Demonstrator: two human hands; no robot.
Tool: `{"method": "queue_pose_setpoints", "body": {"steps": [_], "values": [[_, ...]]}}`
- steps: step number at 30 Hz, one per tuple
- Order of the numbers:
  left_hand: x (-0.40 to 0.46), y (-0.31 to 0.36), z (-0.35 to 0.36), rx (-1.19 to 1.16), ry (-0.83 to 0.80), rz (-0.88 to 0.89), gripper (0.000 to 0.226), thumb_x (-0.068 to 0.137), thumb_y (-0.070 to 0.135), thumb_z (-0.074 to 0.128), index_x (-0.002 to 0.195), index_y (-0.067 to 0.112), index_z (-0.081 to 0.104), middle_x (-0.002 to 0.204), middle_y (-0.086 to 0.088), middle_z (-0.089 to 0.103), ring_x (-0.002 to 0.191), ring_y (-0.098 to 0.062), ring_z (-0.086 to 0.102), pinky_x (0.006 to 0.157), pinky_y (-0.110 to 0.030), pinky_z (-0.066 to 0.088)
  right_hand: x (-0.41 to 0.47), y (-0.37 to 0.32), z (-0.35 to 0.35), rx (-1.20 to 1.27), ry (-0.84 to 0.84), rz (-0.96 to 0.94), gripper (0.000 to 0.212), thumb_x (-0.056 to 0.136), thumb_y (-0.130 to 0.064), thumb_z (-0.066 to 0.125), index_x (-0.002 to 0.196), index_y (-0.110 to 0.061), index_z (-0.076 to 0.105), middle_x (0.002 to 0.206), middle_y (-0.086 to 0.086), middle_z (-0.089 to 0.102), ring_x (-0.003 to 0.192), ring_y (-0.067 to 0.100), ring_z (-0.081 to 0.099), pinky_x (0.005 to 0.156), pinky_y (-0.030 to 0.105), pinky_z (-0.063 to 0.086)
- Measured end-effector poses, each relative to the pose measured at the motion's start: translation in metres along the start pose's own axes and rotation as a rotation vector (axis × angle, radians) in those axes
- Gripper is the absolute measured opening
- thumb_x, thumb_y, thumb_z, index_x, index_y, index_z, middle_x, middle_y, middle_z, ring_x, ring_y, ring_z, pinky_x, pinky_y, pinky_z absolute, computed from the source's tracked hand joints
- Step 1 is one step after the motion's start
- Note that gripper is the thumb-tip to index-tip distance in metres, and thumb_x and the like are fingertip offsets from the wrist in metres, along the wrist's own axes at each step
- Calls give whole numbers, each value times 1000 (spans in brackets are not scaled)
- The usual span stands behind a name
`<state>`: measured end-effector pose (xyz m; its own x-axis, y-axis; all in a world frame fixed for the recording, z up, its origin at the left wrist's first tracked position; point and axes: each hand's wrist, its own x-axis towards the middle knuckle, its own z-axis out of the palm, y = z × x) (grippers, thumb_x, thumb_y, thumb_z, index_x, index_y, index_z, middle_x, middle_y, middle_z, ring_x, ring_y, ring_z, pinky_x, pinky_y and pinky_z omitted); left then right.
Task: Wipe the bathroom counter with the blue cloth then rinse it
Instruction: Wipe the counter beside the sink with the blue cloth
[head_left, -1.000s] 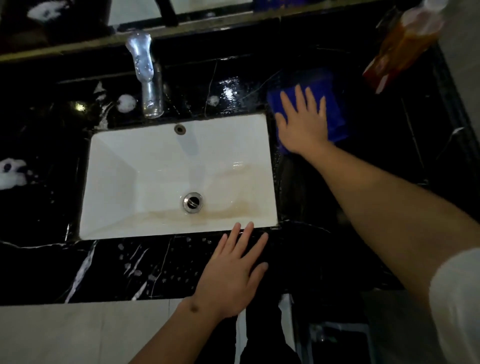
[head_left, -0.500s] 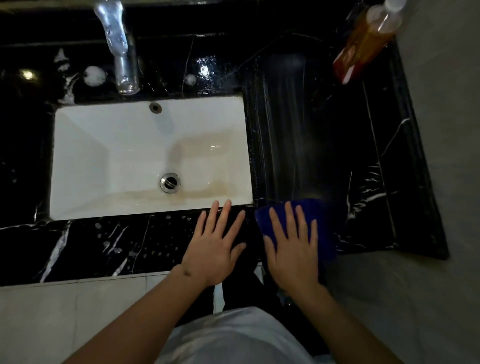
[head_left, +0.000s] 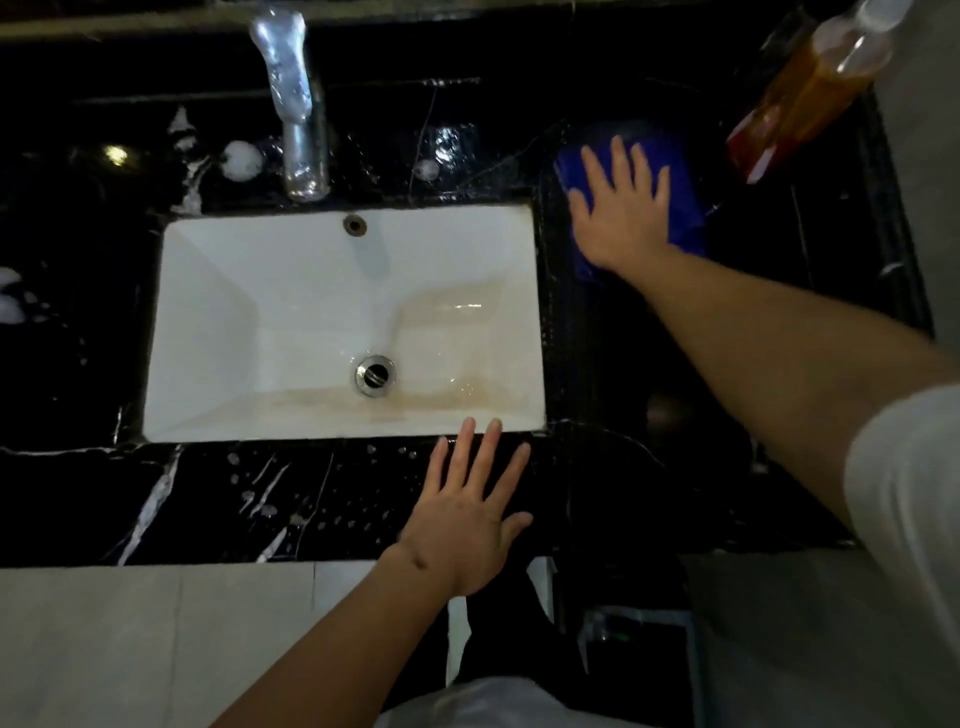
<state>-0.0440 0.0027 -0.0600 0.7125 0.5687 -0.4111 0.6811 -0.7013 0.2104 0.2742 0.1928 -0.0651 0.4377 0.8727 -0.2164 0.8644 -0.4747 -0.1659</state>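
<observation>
The black marble counter (head_left: 104, 493) surrounds a white sink (head_left: 291, 291) with a wrapped tap (head_left: 293, 104) behind it; the right hand (head_left: 621, 213) presses flat, fingers spread, on the blue cloth (head_left: 685, 208) right of the sink, near an amber bottle (head_left: 810, 88); the left hand (head_left: 467, 525) rests open at the counter's front edge.
</observation>
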Motion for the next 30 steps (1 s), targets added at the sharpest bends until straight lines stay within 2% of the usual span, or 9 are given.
{"method": "queue_pose_setpoints", "body": {"steps": [5,9,11,14,18,23,24,27,30], "values": [[0,-1,4,-3,6,5,69,99,61,14,157,29,-7,166,-12,-6,150,-39,-13,117,-53,-5,14,1,-2,-1,13,-18,67,101,-58,16,161,-29,7,170,6,-1,156,29,-4,124,55,-3],[-1,1,-6,16,-65,1,71,90,63,-3,149,32,-29,159,-9,-31,145,-34,-32,120,-51,-14,-52,2,11,-17,17,-13,65,102,-56,17,161,-29,10,170,7,4,156,28,1,124,56,2],[0,2,-8,23,-77,-12,73,87,63,-6,148,32,-30,159,-9,-33,145,-35,-33,120,-52,-14,-112,0,23,-27,33,-28,64,102,-55,20,160,-28,16,169,8,12,155,29,8,124,56,6],[2,1,-6,6,-41,-21,74,91,63,4,154,29,-15,164,-12,-17,148,-37,-23,118,-52,-10,-225,2,47,-12,16,-60,63,103,-54,23,160,-26,21,168,10,17,155,30,12,123,56,10],[-1,3,-8,34,-63,-24,74,92,63,6,156,29,-11,163,-11,-17,150,-36,-19,122,-53,-6,-323,11,69,-52,-69,-46,64,103,-54,23,161,-27,15,169,8,10,156,29,6,123,57,11],[0,-4,-30,-27,-59,15,67,95,57,22,156,32,20,162,-11,26,149,-35,25,120,-50,17,-326,12,68,-47,-72,-11,62,102,-52,25,160,-30,18,169,5,13,156,28,8,123,57,13],[2,-9,-36,-32,-78,22,67,94,59,17,157,35,16,164,-9,23,150,-33,22,121,-49,14,-321,12,68,-39,-58,-6,62,102,-52,25,160,-29,20,168,5,14,155,28,10,122,57,14],[19,-28,-57,-62,-139,-42,75,84,69,0,155,43,-9,167,-4,-8,154,-28,-3,122,-52,5,-288,13,61,-34,-19,29,61,102,-51,26,159,-29,24,167,6,17,155,29,13,122,57,15],[74,-54,-95,-109,-65,-121,69,95,68,14,153,44,-16,165,-2,-20,153,-28,-13,121,-55,4,-231,10,51,-30,28,64,62,101,-52,20,158,-29,25,167,6,20,154,29,15,123,57,13]]}}
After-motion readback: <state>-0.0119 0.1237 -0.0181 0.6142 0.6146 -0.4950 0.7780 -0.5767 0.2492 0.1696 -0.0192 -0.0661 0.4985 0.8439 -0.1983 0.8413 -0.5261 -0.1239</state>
